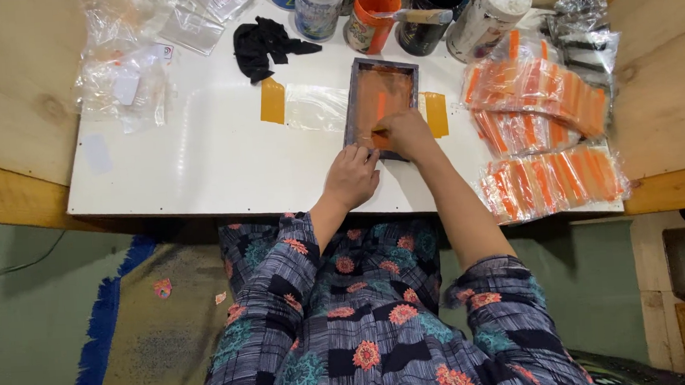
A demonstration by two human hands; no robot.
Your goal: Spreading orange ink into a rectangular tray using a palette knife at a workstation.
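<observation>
small dark-framed printing screen [382, 103] lying flat near the far edge of the white desk [198, 169], mesh stained orange, set over a clear plastic sheet [315, 107] held down by orange tape strips [272, 101] at either end. right hand [407, 132] resting on the near end of the frame, fingers curled shut around what looks like a small orange strip or scraper, though too hidden to be sure. left hand [351, 176] just beside the frame's near left corner, fingers bent and pressing on the desk and frame edge, holding nothing. probably light and stiff at the frame, with mesh thin, wet with ink and easily dented or smeared; best taken by the side rails, never by the mesh. paint jars [371, 12] along the far edge, a black cloth [266, 42] beside them, stacks of bagged orange pieces [540, 117] toward the right edge, empty clear bags [132, 63] at the far left corner.
</observation>
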